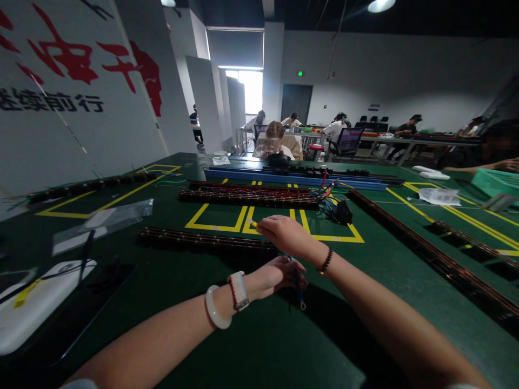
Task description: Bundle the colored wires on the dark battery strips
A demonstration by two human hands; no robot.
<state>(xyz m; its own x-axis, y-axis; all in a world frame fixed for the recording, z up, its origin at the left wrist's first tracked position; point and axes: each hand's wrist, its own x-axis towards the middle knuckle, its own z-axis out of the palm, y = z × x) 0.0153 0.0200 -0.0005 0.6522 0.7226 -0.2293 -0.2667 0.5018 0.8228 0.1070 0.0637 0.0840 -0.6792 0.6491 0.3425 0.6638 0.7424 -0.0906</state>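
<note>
My left hand (278, 274), palm turned up, is closed around a blue wire (299, 289). A metal ring terminal (303, 306) hangs from the wire's lower end. Just above and beyond it, my right hand (284, 233) pinches a small yellow piece with a pale tip (254, 223), too small to make out fully. Under and behind my hands lies a dark strip with copper-coloured rods (203, 239). Farther back sits a longer strip assembly (247, 199), with coloured wires (328, 189) and a black block (344, 212) at its right end.
Long dark strips (430, 254) run along the right side. Blue rails (295, 177) lie at the back. On the left are a plastic bag (105, 221), a white case (40, 308) and a dark glossy panel (89, 308). People sit across the room; a green basket (494, 183) stands right.
</note>
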